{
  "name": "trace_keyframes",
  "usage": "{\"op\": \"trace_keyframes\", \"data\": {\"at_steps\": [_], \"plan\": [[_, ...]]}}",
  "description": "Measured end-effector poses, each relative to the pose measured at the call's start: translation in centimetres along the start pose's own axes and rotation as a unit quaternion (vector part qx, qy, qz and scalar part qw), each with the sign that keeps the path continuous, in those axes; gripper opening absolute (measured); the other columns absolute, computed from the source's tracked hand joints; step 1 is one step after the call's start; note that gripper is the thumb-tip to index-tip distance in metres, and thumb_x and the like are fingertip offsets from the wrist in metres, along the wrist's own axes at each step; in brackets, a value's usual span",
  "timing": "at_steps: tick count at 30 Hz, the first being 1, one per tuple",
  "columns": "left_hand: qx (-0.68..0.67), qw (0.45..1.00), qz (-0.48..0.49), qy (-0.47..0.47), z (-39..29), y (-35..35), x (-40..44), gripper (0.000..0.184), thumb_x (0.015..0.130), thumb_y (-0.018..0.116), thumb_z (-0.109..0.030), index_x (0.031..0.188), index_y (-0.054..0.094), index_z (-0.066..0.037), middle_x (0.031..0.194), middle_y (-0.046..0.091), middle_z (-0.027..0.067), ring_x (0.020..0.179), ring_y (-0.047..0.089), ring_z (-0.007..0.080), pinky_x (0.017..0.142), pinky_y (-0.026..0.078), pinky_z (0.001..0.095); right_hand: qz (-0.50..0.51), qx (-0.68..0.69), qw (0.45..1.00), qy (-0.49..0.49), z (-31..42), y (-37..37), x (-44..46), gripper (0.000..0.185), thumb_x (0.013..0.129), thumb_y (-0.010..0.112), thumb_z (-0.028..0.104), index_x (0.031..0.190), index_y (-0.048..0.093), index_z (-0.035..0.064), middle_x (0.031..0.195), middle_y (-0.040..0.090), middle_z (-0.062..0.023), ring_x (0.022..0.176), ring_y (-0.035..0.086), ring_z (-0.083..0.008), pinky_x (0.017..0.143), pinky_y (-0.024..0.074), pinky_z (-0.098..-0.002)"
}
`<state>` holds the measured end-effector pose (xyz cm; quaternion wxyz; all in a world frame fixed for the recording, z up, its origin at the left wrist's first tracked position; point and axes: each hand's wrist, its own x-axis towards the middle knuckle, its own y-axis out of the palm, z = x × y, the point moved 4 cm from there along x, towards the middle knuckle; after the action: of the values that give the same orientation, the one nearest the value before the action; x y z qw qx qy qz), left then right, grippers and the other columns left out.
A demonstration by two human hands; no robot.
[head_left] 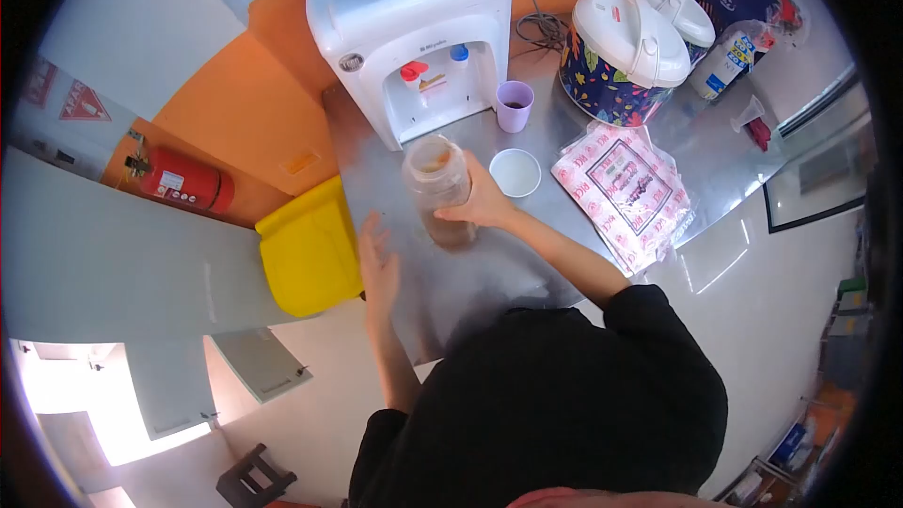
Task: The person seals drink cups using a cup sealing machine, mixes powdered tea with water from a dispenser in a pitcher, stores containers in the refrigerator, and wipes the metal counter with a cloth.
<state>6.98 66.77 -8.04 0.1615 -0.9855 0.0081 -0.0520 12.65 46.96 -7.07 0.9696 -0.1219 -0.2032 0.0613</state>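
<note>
Jar [435, 190], probably light but slippery, I'd hold round its middle, where my right grip [478, 198] clamps it, left grip [379, 266] loosely apart

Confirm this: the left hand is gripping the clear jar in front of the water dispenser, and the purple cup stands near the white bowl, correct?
Not quite: the head view shows the right hand gripping the clear jar in front of the water dispenser, not the left hand. The purple cup does stand near the white bowl.
</note>
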Motion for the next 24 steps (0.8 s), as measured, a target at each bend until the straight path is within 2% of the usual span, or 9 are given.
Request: {"op": "trace_keyframes", "data": {"at_steps": [3, 7, 8, 10, 11, 13, 16, 21, 24], "plan": [[0.053, 0.997, 0.001, 0.061, -1.2, 0.3, 1.8, 0.06, 0.063, 0.037, 0.011, 0.121, 0.038, -0.004, 0.125, 0.037, 0.0124, 0.108, 0.043, 0.0264, 0.09, 0.034, 0.0321, -0.154, 0.107, 0.979, 0.083, -1.0, -0.8, 1.5, 0.08, 0.052, 0.077, 0.017, 0.118, 0.034, 0.0017, 0.113, 0.046, -0.0118, 0.105, 0.045, -0.0218, 0.089, 0.0355, -0.0327], [0.19, 0.952, 0.0, 0.24, -7.1, 1.9, 7.3, 0.046, 0.065, 0.041, 0.009, 0.108, 0.05, -0.004, 0.117, 0.045, 0.0144, 0.106, 0.044, 0.028, 0.089, 0.035, 0.0319, -0.216, 0.035, 0.966, 0.139, -3.5, -2.1, 4.6, 0.076, 0.052, 0.075, 0.016, 0.112, 0.032, -0.0007, 0.108, 0.045, -0.0141, 0.097, 0.049, -0.0231, 0.084, 0.0393, -0.032], [0.136, 0.966, 0.028, 0.217, -7.0, 2.9, 9.7, 0.041, 0.066, 0.042, 0.006, 0.104, 0.051, -0.004, 0.114, 0.048, 0.0143, 0.105, 0.045, 0.0281, 0.088, 0.036, 0.0328, -0.245, 0.046, 0.958, 0.145, -5.4, -2.0, 5.2, 0.077, 0.052, 0.075, 0.016, 0.113, 0.031, -0.0016, 0.107, 0.045, -0.0147, 0.098, 0.048, -0.0231, 0.085, 0.0387, -0.0319], [0.126, 0.946, 0.075, 0.289, -9.3, 5.6, 13.2, 0.035, 0.068, 0.045, 0.003, 0.101, 0.053, -0.004, 0.111, 0.05, 0.0143, 0.103, 0.046, 0.0282, 0.087, 0.038, 0.0345, -0.298, 0.061, 0.94, 0.153, -9.7, -2.0, 6.3, 0.08, 0.051, 0.075, 0.016, 0.113, 0.028, -0.0035, 0.107, 0.044, -0.016, 0.1, 0.047, -0.0233, 0.086, 0.0374, -0.0318], [0.17, 0.903, 0.092, 0.384, -11.5, 7.1, 14.0, 0.035, 0.068, 0.045, 0.002, 0.102, 0.052, -0.004, 0.11, 0.049, 0.0143, 0.103, 0.046, 0.0283, 0.086, 0.038, 0.0354, -0.278, 0.037, 0.945, 0.168, -10.1, -2.3, 7.0, 0.075, 0.057, 0.072, 0.019, 0.115, 0.03, -0.0044, 0.109, 0.044, -0.0186, 0.102, 0.046, -0.0266, 0.088, 0.0362, -0.0335], [0.245, 0.855, 0.08, 0.45, -12.5, 10.1, 16.5, 0.037, 0.069, 0.045, -0.001, 0.105, 0.049, -0.003, 0.107, 0.051, 0.0136, 0.1, 0.048, 0.0282, 0.084, 0.04, 0.0355, -0.238, -0.012, 0.95, 0.203, -10.8, -2.7, 7.6, 0.067, 0.068, 0.064, 0.027, 0.118, 0.034, -0.0062, 0.114, 0.045, -0.0238, 0.108, 0.044, -0.0334, 0.092, 0.0336, -0.037], [0.28, 0.822, 0.053, 0.492, -12.7, 12.3, 18.8, 0.04, 0.069, 0.046, -0.003, 0.109, 0.046, -0.004, 0.105, 0.052, 0.0127, 0.097, 0.049, 0.0282, 0.083, 0.041, 0.036, -0.222, -0.036, 0.952, 0.206, -12.3, -2.3, 8.3, 0.087, 0.048, 0.077, 0.015, 0.115, 0.026, -0.0062, 0.11, 0.042, -0.0168, 0.107, 0.041, -0.0229, 0.088, 0.0355, -0.0319], [0.324, 0.778, 0.022, 0.538, -12.0, 13.1, 19.9, 0.04, 0.07, 0.048, -0.007, 0.109, 0.046, -0.003, 0.1, 0.053, 0.0119, 0.092, 0.051, 0.0261, 0.079, 0.042, 0.0361, -0.212, 0.067, 0.952, 0.21, -7.4, -3.6, 7.8, 0.088, 0.049, 0.077, 0.018, 0.118, 0.027, -0.0059, 0.112, 0.043, -0.0164, 0.106, 0.042, -0.0245, 0.087, 0.0368, -0.0325], [0.395, 0.742, -0.062, 0.539, -11.3, 13.8, 19.9, 0.036, 0.07, 0.05, -0.01, 0.105, 0.047, -0.001, 0.094, 0.053, 0.0114, 0.089, 0.052, 0.0244, 0.077, 0.042, 0.0339, -0.257, 0.001, 0.937, 0.237, -8.4, -4.1, 8.4, 0.083, 0.053, 0.076, 0.022, 0.116, 0.031, -0.0047, 0.11, 0.045, -0.019, 0.104, 0.045, -0.0279, 0.087, 0.0373, -0.034]]}}
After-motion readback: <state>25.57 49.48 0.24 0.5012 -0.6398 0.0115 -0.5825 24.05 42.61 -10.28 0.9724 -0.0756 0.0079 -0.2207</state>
